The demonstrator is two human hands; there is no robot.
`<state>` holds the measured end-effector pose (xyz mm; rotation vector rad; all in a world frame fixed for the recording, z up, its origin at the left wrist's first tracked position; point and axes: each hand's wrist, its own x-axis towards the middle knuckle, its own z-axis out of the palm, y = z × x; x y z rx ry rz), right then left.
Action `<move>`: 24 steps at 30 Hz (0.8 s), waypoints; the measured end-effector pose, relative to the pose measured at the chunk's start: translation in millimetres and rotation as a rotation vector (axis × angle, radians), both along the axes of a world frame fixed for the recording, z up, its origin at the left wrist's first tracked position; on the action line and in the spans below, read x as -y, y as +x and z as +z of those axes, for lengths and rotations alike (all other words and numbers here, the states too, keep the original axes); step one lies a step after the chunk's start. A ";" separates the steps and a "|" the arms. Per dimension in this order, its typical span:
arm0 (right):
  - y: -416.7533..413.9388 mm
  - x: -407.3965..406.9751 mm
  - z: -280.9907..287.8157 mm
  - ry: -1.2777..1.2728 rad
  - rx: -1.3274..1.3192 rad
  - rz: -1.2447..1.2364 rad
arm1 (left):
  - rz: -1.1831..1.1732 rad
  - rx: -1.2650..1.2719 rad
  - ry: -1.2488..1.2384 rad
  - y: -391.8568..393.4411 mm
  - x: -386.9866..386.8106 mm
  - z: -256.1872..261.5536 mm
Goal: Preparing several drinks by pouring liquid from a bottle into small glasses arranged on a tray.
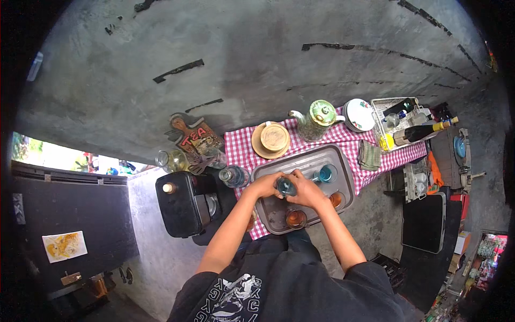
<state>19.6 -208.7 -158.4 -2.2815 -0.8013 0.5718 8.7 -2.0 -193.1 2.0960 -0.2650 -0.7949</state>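
Observation:
Both hands hold one bluish glass cup (286, 186) over a brown serving tray (268, 215). My left hand (266, 186) grips its left side, and my right hand (305, 189) wraps its right side. Just beyond my right hand, a blue glass mug (326, 174) stands on the tray. An amber glass (296, 218) is near the tray's front edge, and another amber glass (336, 199) is partly hidden by my right wrist. Beside my left forearm, a further amber glass (251, 221) is mostly covered.
A red checkered cloth (239, 141) lies beneath the tray. Behind stand a lidded wooden cup on a saucer (275, 137), a green enamel teapot (316, 120), stacked plates (359, 114) and a wire basket (396, 137) with bottles. Left are a glass bottle (234, 176) and a black appliance (177, 205).

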 end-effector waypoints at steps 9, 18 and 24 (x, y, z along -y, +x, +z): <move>-2.4 -0.3 1.0 -0.005 -0.017 0.005 | -0.075 0.009 0.172 6.3 4.7 0.5; 0.3 -0.4 -4.5 -0.007 -0.007 0.010 | -0.172 0.117 0.195 9.5 0.6 -4.0; 0.1 1.2 -9.8 0.000 0.020 0.010 | -0.169 0.092 0.192 12.0 1.8 -5.2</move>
